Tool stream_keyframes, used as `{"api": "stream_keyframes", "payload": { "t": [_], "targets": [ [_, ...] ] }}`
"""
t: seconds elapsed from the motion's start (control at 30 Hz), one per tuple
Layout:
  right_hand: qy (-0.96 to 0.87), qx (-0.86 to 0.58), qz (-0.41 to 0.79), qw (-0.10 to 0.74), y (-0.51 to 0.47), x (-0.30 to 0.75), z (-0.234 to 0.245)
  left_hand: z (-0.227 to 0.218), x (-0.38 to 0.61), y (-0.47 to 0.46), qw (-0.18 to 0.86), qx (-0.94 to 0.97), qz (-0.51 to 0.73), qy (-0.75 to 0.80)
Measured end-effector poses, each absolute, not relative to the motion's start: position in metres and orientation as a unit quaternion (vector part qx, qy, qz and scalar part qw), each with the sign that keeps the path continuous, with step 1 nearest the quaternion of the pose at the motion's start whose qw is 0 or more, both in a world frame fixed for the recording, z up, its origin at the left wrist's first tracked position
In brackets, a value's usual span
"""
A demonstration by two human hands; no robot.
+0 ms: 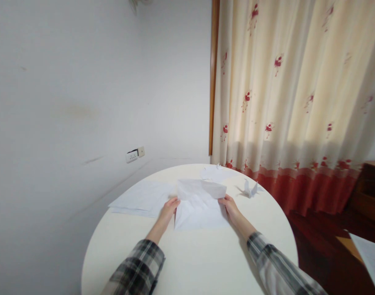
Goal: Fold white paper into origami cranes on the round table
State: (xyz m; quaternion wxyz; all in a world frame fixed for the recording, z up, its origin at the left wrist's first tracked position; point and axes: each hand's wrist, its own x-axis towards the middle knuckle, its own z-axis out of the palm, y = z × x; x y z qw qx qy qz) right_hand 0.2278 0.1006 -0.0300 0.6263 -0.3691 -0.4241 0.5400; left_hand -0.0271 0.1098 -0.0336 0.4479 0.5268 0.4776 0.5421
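A creased white paper sheet lies on the round white table, its far edge folded over toward me. My left hand pinches the sheet's left edge. On the opposite side, my right hand grips the right edge, fingers closed on the paper. Both arms wear plaid sleeves.
A stack of white sheets lies to the left. A folded paper crane stands to the right, with another crumpled sheet at the far edge. Behind are a flowered curtain, a wall socket and dark wooden furniture.
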Motion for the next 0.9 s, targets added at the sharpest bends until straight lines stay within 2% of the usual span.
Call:
{"api": "stream_keyframes", "payload": {
  "t": [0.4, 0.53, 0.67, 0.9],
  "targets": [
    [-0.435, -0.371, 0.505, 0.647, 0.106, 0.230, -0.036, -0.027, -0.024, 0.106, 0.452, 0.527, 0.541, 0.474],
    [-0.444, -0.369, 0.465, 0.671, 0.108, 0.235, -0.039, -0.030, -0.027, 0.109, 0.407, 0.555, 0.547, 0.477],
    [-0.441, -0.349, 0.497, 0.661, 0.108, 0.238, -0.042, -0.031, -0.029, 0.111, 0.356, 0.589, 0.538, 0.486],
    [-0.435, -0.336, 0.529, 0.647, 0.110, 0.237, -0.043, -0.029, -0.029, 0.109, 0.338, 0.597, 0.518, 0.512]
  ]
}}
